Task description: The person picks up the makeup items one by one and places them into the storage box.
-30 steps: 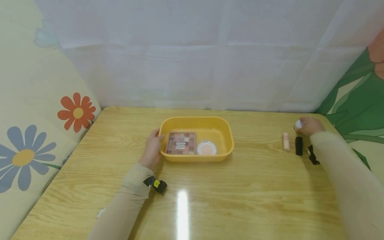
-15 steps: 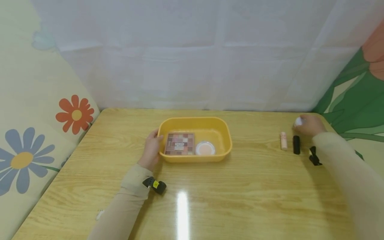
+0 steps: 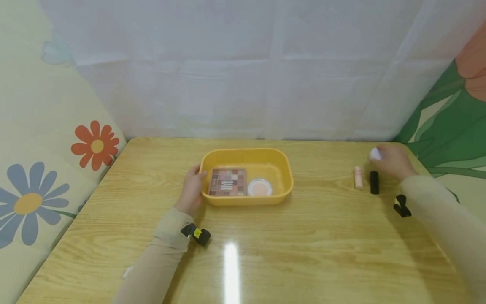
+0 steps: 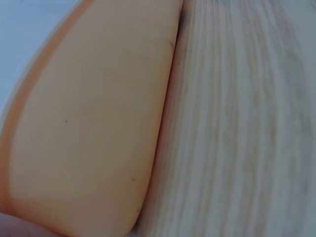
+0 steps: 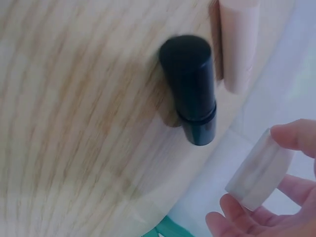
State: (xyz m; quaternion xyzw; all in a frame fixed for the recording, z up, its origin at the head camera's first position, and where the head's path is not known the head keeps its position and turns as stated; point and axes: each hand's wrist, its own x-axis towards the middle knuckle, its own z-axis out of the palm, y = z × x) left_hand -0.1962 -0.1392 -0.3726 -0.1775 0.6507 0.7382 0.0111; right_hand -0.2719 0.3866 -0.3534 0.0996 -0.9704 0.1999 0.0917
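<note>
– White hanging cloth [image 3: 212, 93] behind, yellowish wood-grain table [image 3: 303, 245] below. What do we log for containers?
– We log a yellow rounded-rectangular plastic basin [image 3: 247, 201] resting on the table. Inside: a square, checkered brown-and-pink palette [image 3: 228, 182] at its left end, and, just beside it, a round clear-rimmed compact [image 3: 260, 187] with a peach centre.
– Hands?
– Left hand [image 3: 191, 190]: curled over the basin's left rim, gripping it. Right hand [image 3: 395, 160]: nearly closed, thumb and fingertips pinching a small, thick-edged white disc [image 5: 259, 170] near the far right corner. We cannot tell whether the disc touches wood. Nearby lie a black cylindrical tube [image 3: 374, 183] and a pale pink cylindrical tube [image 3: 358, 177], side by side, apart.
– Change against half a second ago?
– Slight: we see the right wrist's black strapped device [image 3: 401, 206] farther from the black tube. Basin and contents unchanged.
</note>
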